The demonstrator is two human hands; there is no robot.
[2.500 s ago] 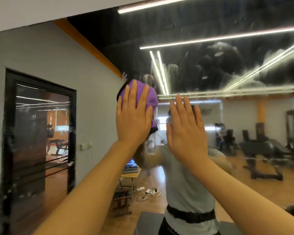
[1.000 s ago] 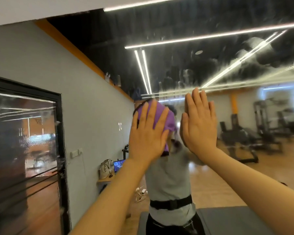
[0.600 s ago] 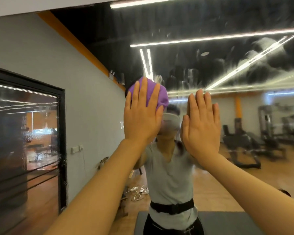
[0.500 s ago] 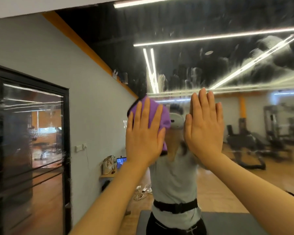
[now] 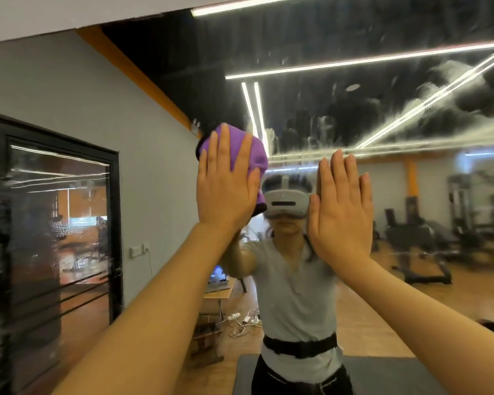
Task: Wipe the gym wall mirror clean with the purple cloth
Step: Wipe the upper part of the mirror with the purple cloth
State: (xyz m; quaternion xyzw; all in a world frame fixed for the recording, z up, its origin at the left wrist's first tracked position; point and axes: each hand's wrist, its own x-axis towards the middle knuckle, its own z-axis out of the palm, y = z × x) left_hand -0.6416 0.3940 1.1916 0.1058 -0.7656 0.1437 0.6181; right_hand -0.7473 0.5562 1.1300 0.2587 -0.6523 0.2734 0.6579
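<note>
The wall mirror (image 5: 354, 89) fills the view, with white smears and streaks across its upper part. My left hand (image 5: 226, 183) presses the bunched purple cloth (image 5: 253, 158) flat against the glass with straight fingers. Only the cloth's top and right edge show past the hand. My right hand (image 5: 341, 209) lies flat on the mirror just right of it, fingers straight and together, holding nothing.
The mirror's top edge meets a white wall (image 5: 69, 12) at the upper left. In the reflection are a person in a grey shirt (image 5: 297, 295), a black-framed door (image 5: 57, 238), gym machines (image 5: 425, 246) and a grey floor mat (image 5: 382, 374).
My left hand has slid the cloth up and down the glass several times and now sits higher than half a second ago. The right hand stays flat on the mirror.
</note>
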